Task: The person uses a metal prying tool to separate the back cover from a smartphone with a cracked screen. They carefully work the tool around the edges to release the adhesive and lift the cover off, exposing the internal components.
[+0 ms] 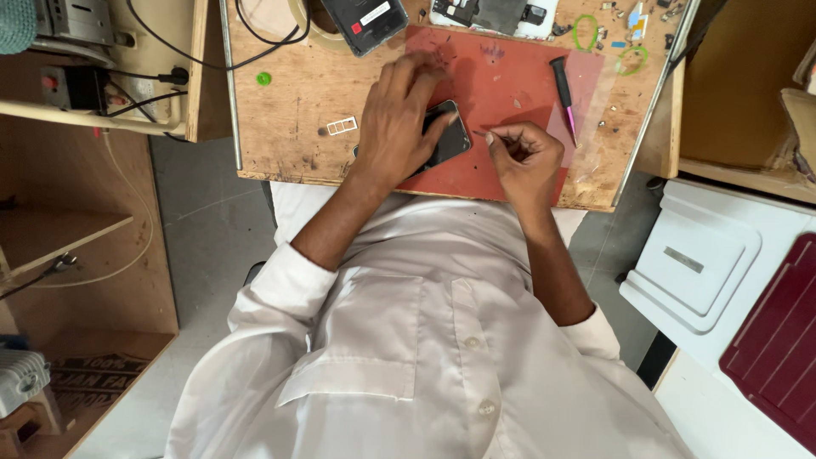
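Observation:
A black phone [448, 136] lies on a red mat [501, 85] on a small wooden worktable [293, 93]. My left hand [399, 115] presses flat on the phone and covers most of it. My right hand [523, 157] is just right of the phone, fingers pinched on a thin metal pin-like tool [478, 133] whose tip points at the phone's right edge. A screwdriver [563, 93] with a black handle and a pink shaft rests on the mat beyond my right hand.
A second black device [365, 21] and a dismantled phone [493, 13] lie at the table's far edge, with small parts and green rings [585, 32]. A small white tray frame [342, 127] sits left of my left hand. Cables and power sockets [110, 85] stand left; white cabinet [705, 255] right.

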